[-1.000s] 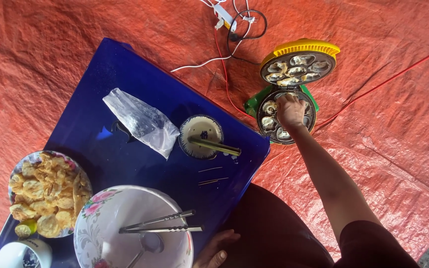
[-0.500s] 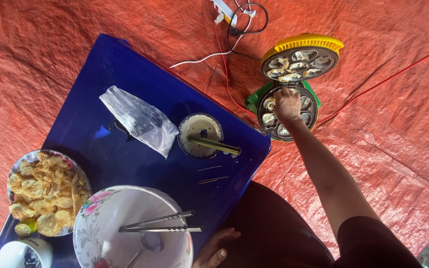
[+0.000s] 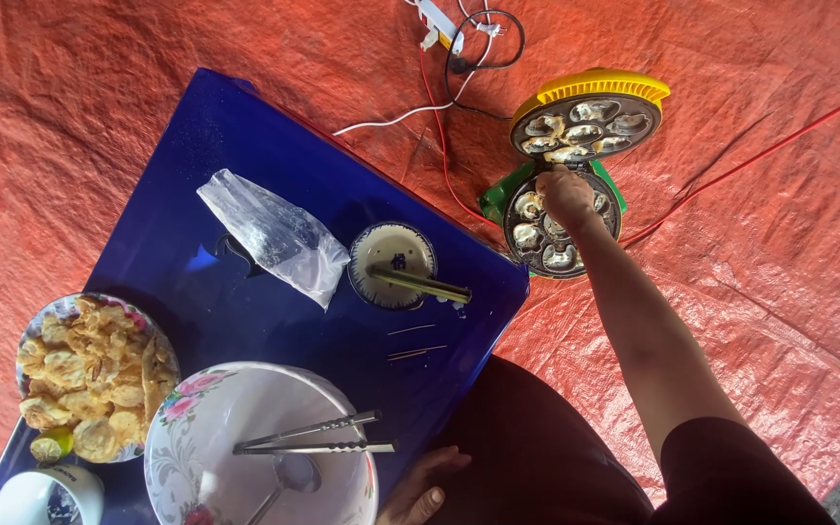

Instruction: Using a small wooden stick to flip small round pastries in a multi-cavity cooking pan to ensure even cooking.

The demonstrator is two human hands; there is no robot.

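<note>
My right hand [image 3: 567, 195] reaches out to an open round mould cooker on the ground. Its fingers curl down onto the far part of the dark lower plate [image 3: 535, 239], whose cavities hold pale cooked pieces. The fingertips are hidden, so I cannot tell whether they grip a piece. The yellow lid [image 3: 587, 119] stands open behind the hand, its cavities also filled. My left hand [image 3: 422, 489] rests with loose fingers at the near edge of the blue table [image 3: 245, 146], beside a large white floral bowl [image 3: 192, 428], and holds nothing.
Metal tongs [image 3: 315, 437] and a spoon [image 3: 287, 477] lie in the bowl. On the table are a plate of fried pieces [image 3: 89, 379], a white cup [image 3: 43, 498], a clear plastic bag [image 3: 269, 233] and a small dish [image 3: 388, 255] with a utensil. Cables [image 3: 760, 160] and a power strip [image 3: 437, 19] cross the orange tarp [image 3: 780, 321].
My right hand has shifted a little farther over the lower plate, toward the hinge. My left hand and the things on the table stay put.
</note>
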